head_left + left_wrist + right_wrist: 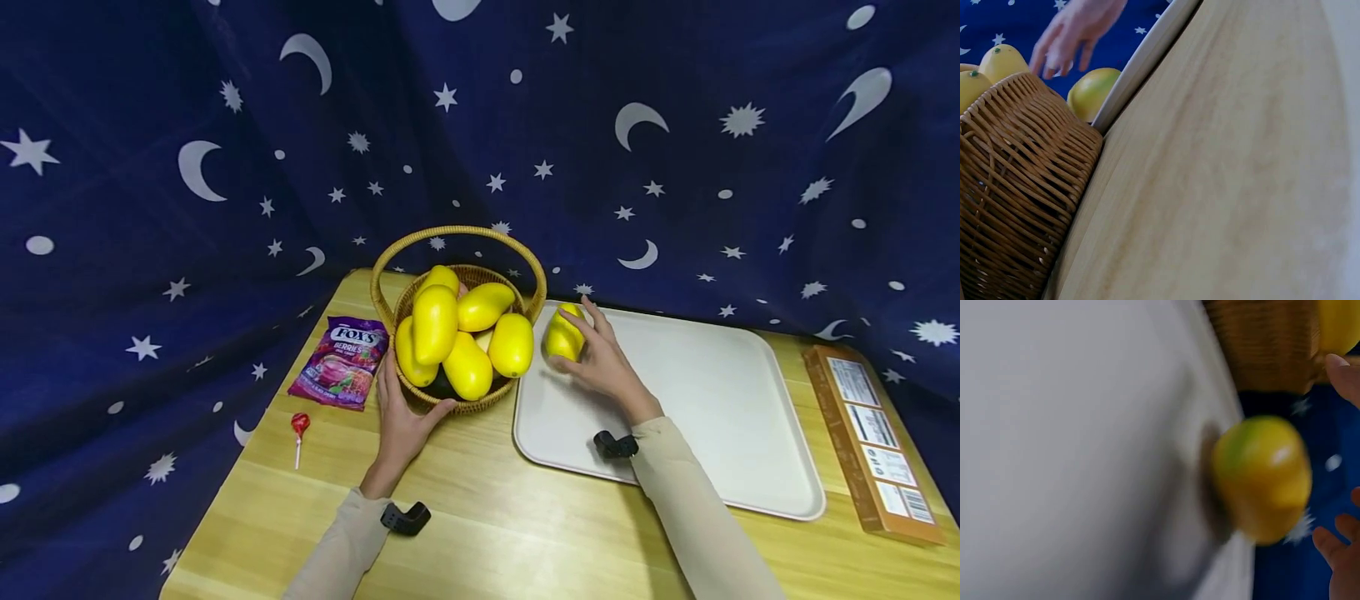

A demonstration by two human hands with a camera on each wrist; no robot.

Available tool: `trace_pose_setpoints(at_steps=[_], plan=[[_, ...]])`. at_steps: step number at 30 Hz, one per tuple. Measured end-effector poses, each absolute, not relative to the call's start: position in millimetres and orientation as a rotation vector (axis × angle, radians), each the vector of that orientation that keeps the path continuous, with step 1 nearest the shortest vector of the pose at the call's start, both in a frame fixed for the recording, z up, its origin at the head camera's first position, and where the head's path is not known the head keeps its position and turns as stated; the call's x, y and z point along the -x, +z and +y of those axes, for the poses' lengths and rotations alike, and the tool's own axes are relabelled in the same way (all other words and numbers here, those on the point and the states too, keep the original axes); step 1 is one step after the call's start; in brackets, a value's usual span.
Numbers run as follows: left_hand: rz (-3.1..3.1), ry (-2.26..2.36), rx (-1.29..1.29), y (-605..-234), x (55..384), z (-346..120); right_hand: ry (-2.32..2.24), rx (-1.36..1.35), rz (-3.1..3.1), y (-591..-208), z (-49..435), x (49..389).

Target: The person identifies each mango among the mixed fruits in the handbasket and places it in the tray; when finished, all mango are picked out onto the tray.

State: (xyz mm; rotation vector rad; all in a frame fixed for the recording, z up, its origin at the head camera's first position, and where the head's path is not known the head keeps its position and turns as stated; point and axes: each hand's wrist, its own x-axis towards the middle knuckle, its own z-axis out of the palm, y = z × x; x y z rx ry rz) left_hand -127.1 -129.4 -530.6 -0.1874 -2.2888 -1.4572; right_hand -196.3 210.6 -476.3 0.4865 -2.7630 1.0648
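A wicker basket with a tall arched handle is heaped with several yellow mangoes. My left hand rests against its front left side, fingers along the wall and thumb stretched across the front. One mango, yellow with a green tinge, lies at the left end of the white tray. Over its right side hovers my right hand, fingers spread. In the right wrist view a gap shows between that mango and the fingers.
Left of the basket lies a purple candy bag, with a red lollipop in front of it. A long brown box stands beyond the tray's right edge. A dark blue star-patterned curtain hangs behind the wooden table.
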Motion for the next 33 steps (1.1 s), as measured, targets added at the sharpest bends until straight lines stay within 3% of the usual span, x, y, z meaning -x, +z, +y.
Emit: trace_pose_setpoints(at_steps=[13, 22, 33], plan=[[-2.284, -1.444, 0.172, -531.2, 127.1, -129.9, 1.128, -0.698, -2.590, -439.1, 160.9, 157.4], [-2.297, -1.426, 0.169, -533.2, 126.8, -128.6, 1.151, -0.559, -2.621, -442.5, 139.8, 152.3], [-2.286, -1.443, 0.189, -533.1, 126.2, -128.2, 1.171, -0.749, -2.615, -440.0, 136.2, 158.1]])
